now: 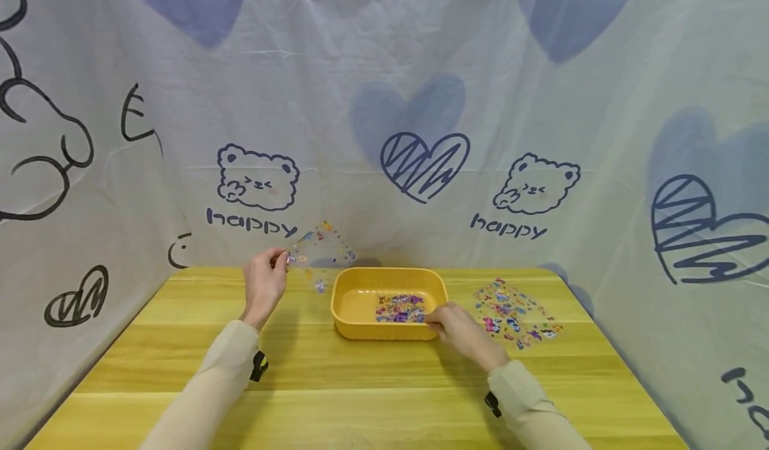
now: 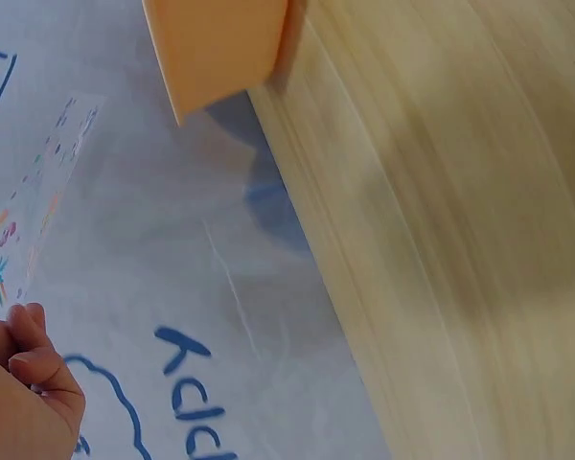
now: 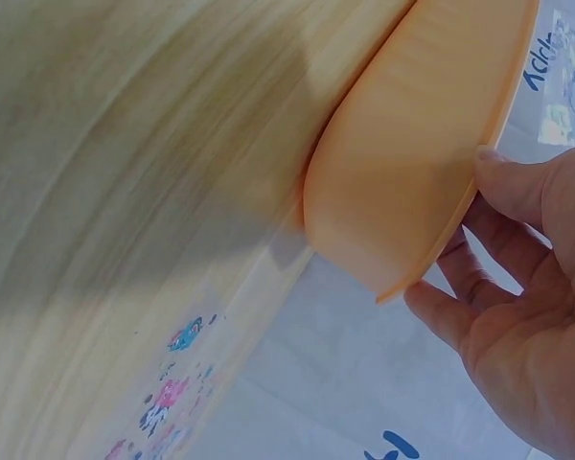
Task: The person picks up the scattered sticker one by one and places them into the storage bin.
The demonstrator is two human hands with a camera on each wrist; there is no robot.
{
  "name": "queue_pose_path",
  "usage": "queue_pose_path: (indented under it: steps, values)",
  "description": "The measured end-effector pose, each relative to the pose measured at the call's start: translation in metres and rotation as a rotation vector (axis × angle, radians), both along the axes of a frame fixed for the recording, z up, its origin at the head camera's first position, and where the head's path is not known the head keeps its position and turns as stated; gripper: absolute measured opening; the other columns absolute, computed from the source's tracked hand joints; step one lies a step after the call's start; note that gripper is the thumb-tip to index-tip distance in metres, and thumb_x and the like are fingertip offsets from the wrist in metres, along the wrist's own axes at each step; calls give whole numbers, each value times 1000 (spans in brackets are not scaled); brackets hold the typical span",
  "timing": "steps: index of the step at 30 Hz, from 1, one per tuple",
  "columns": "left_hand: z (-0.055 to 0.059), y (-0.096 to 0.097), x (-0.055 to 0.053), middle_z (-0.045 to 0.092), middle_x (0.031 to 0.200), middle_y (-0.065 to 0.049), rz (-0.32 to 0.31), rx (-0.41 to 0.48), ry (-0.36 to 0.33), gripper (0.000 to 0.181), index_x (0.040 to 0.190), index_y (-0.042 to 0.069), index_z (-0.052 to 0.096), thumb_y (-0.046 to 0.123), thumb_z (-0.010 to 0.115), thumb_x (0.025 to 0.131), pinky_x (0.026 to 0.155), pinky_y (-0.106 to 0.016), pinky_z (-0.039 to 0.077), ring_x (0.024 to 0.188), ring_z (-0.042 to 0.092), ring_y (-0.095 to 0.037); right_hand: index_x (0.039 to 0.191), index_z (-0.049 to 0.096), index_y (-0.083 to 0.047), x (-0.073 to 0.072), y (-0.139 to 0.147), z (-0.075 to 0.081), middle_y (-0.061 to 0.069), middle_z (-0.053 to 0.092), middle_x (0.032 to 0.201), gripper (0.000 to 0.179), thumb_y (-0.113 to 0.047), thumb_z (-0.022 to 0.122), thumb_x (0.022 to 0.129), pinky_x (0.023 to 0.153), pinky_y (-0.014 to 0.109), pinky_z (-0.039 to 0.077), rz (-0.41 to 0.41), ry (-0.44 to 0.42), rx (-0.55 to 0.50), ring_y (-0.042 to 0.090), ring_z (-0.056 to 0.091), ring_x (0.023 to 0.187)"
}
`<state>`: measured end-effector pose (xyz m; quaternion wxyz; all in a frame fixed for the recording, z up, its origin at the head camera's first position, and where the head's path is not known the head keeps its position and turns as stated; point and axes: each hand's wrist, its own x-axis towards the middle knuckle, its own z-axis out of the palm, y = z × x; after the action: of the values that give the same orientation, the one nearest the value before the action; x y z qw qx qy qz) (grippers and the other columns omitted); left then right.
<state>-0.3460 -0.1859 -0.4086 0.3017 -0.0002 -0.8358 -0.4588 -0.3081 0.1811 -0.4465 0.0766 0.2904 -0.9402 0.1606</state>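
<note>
My left hand [image 1: 265, 283] pinches a clear sticker sheet [image 1: 324, 253] with small colourful prints by its corner, raised beside the yellow bin [image 1: 384, 332]. In the left wrist view the sheet [image 2: 40, 196] appears nearly edge-on, above the fingertips. At the bin's front right corner, my right hand [image 1: 462, 333] grips the rim. The right wrist view shows the thumb [image 3: 508, 187] at the rim, with the other fingers reaching over to the inner side. More printed pieces [image 1: 401, 308] lie on the bin's floor.
Another clear sheet with colourful prints [image 1: 517, 316] lies flat on the wooden table [image 1: 372, 396], right of the bin. Behind the table's far edge hangs a pale curtain [image 1: 336, 103] printed with hearts and bears, which also encloses both sides.
</note>
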Motion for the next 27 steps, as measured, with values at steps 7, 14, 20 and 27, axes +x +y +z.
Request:
queue_pose_path:
  steps: [7,14,20,27]
  values:
    - [1,24,-3,70,90,-20,-63,-1,-1,23,108,-4,70,13,56,100,51,-20,46,70,61,-22,104,76,-3,0,-2,0,7,74,96,17,-1,64,92,85,39,56,-10,-15,-7,20,65,88]
    - [-2,49,-3,70,91,-19,-132,1,-22,21,108,-4,70,7,54,100,54,-21,46,71,60,-21,105,75,-2,0,-1,-3,9,74,98,17,0,64,92,85,41,56,-14,-7,-15,23,65,90]
    - [-7,64,-6,71,97,-20,-156,-60,-66,21,109,-3,69,4,53,98,58,-24,50,73,62,-22,104,76,-5,0,-1,-2,6,74,97,17,-2,63,93,85,39,56,-12,-17,-15,20,64,89]
    - [-11,82,-6,71,95,-15,-208,-125,-98,20,108,-1,70,5,53,98,58,-26,50,69,58,-18,105,75,-2,1,-1,-1,9,74,97,17,0,64,92,84,39,56,-17,-14,-16,21,64,89]
